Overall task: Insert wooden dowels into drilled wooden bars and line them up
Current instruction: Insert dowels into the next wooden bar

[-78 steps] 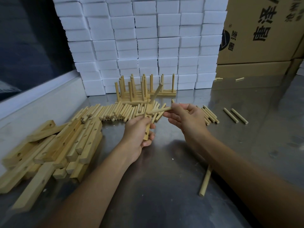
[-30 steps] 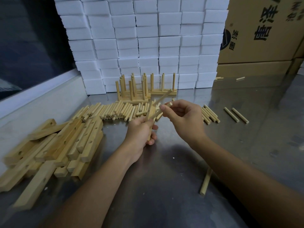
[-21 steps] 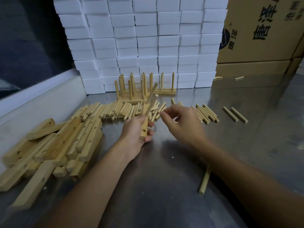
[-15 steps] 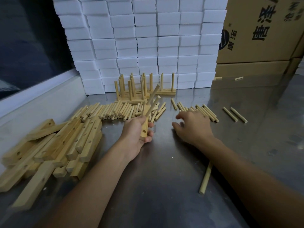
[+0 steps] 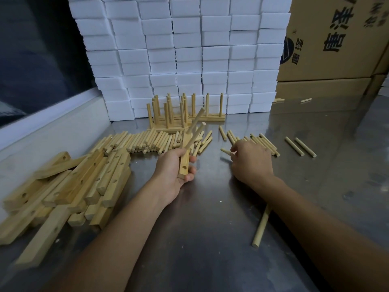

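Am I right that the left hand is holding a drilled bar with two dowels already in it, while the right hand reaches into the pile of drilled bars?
Not quite. The left hand does hold the drilled bar with two dowels in it, but the head view shows the right hand on the loose dowels lying on the table, picking one up. The pile of drilled bars is far left, untouched.

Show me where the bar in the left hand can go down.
Bare steel table lies between the forearms, near side of both hands. Crowded: drilled bars at left, loose dowels beyond the left hand, more under the right hand.
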A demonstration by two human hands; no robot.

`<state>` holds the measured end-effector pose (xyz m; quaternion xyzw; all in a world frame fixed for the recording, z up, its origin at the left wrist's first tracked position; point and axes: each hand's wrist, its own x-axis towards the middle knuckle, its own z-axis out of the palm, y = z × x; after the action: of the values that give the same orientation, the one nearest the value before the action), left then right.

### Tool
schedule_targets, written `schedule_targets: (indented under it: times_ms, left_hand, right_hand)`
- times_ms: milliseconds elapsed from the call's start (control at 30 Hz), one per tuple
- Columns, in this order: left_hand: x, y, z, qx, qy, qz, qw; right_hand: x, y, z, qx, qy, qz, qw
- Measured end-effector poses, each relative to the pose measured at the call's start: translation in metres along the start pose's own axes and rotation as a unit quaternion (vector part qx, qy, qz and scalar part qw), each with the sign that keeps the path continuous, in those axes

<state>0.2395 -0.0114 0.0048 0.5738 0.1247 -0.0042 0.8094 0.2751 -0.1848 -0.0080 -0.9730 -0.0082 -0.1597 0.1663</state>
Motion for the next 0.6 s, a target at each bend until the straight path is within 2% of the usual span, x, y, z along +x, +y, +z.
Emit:
schedule_targets:
  times_ms: [267, 600]
  left_hand:
    - [-0.0046, 0.0017, 0.0002, 0.035, 0.002, 0.014, 0.999]
    - [-0.0053, 0.0029, 0.0006, -0.039, -0.036, -0.002, 0.999]
  right_hand:
    - [0.0000, -0.0054, 0.0040, 0.188, -0.028, -0.027, 0.981]
    - [-0.0037, -0.0054, 0.0070, 0.198, 0.023, -0.075, 0.977]
